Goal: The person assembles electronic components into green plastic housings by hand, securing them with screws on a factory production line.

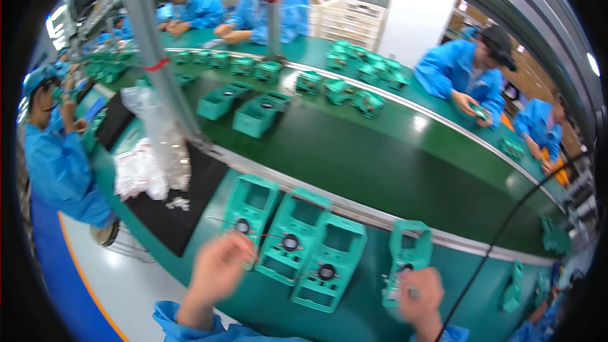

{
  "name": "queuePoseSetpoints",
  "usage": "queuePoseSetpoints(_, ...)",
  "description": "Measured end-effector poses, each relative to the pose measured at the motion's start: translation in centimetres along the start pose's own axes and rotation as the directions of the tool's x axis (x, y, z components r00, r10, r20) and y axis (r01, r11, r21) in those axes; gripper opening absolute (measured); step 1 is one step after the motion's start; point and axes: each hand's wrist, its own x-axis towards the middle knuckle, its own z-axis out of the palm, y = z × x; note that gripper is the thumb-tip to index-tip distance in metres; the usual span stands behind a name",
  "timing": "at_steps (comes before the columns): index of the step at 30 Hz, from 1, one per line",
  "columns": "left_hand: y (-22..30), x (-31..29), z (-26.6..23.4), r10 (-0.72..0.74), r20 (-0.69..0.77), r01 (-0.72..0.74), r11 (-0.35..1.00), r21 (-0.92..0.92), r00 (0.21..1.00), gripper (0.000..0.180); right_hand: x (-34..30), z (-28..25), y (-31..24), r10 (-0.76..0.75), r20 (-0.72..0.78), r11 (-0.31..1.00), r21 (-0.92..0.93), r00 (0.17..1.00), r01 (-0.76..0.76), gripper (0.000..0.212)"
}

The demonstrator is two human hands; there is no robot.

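Three green plastic housings lie side by side on the bench in front of me: a left housing (259,191), a middle housing (310,202) and a right housing (347,233). Each carries a round black part with thin wires. My left hand (218,269), blurred, is closed in a pinch at the left housing's lower end, near its wires; what the fingertips hold cannot be made out. Farther right lies a separate green housing (411,228). My right hand (421,294) is curled over its lower end, fingers closed and partly hiding its black part; a small pale thing shows at the fingers.
A metal rail (354,201) divides my bench from a dark green conveyor belt (316,136) carrying green housings and assemblies. Left, plastic bags (142,168) lie on a black mat (174,215). A black cable (491,247) crosses at right; a grey post (161,57) stands left. Several co-workers in blue surround the line.
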Motion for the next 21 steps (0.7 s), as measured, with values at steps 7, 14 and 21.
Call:
queuePoseSetpoints(7,-1.4,-0.9,17.1,-0.043,0.844,0.589,0.735,-0.336,0.535,0.013,-3.9,-2.6,1.4,-0.109,0.049,0.972,0.214,0.993,0.097,0.021)
queuePoseSetpoints(14,-3.9,-3.2,22.4,0.035,0.936,0.891,0.294,-0.346,0.352,0.018,-6.4,-5.4,3.6,0.023,0.139,0.948,0.310,0.990,-0.066,0.016)
queuePoseSetpoints(21,-6.4,-4.0,23.2,-0.114,0.860,0.853,0.244,-0.461,0.497,0.014,-5.1,-5.7,4.8,0.028,0.308,0.988,0.135,0.951,-0.073,0.015)
